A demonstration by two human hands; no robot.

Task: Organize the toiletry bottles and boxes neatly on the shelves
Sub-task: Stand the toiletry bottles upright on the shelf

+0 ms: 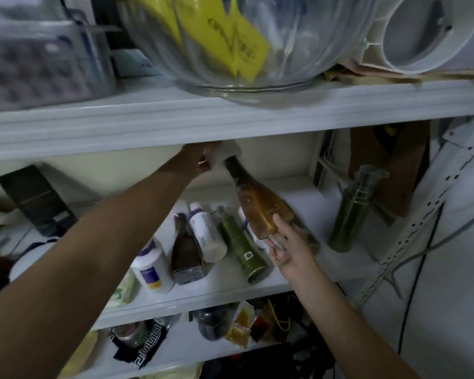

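An amber bottle (pixel 257 201) in clear wrap hangs tilted above the middle shelf (pixel 230 294). My left hand (pixel 203 160) grips its pale cap end just under the upper shelf. My right hand (pixel 288 244) supports its base, fingers curled under it. On the shelf below lie several bottles: a white one with a purple label (pixel 151 266), a dark brown one (pixel 186 253), a white tube (pixel 207 232) and a green one (pixel 244 247). A green pump bottle (pixel 350 214) stands upright at the right. A dark box (pixel 36 199) leans at the back left.
The upper shelf (pixel 230 116) carries a large glass bowl (pixel 246 42) with yellow paper, a plastic container (pixel 39 58) and a white round fan housing (pixel 424 31). The lower shelf holds a dark jar (pixel 211 324), sachets and patterned cloth. A cable (pixel 413 283) hangs at the right.
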